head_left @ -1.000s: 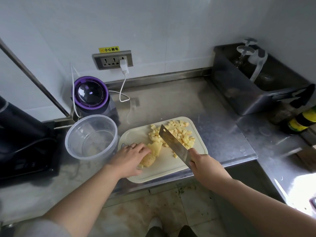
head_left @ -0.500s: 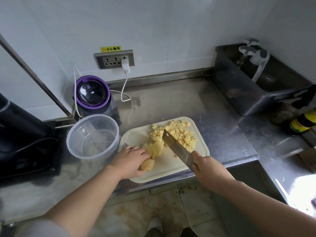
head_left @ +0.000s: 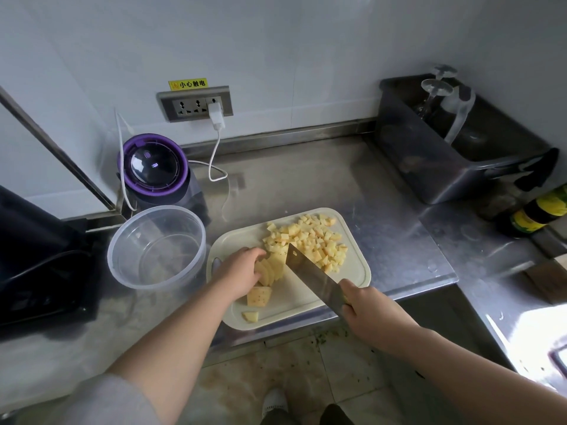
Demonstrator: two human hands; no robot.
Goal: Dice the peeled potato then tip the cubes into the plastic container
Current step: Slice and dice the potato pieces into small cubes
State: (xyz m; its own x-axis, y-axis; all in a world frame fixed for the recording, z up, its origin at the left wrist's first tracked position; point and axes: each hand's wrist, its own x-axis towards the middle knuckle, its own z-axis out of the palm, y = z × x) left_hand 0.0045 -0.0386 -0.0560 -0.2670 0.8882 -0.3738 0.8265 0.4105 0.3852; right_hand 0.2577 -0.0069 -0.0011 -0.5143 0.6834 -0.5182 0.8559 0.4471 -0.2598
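A pale cutting board [head_left: 356,271] lies on the steel counter. A heap of potato cubes [head_left: 310,240] covers its far right part. My left hand [head_left: 237,271] holds a fanned stack of potato slices [head_left: 271,269] with curled fingers. A larger potato piece [head_left: 259,296] and a small chunk [head_left: 250,316] lie near the board's front edge. My right hand [head_left: 371,314] grips a cleaver [head_left: 313,279]; its blade tip sits beside the slices. The clear plastic container [head_left: 156,246] stands empty left of the board.
A purple-lidded appliance [head_left: 153,167] with a white cable stands behind the container. A black device [head_left: 33,259] fills the far left. A steel tub [head_left: 454,142] and a dark bottle [head_left: 534,213] sit at the right. The counter edge runs just below the board.
My left hand let go of the larger potato piece, left it near the front edge, and moved up onto the slices. The cleaver swung slightly closer to the slices.
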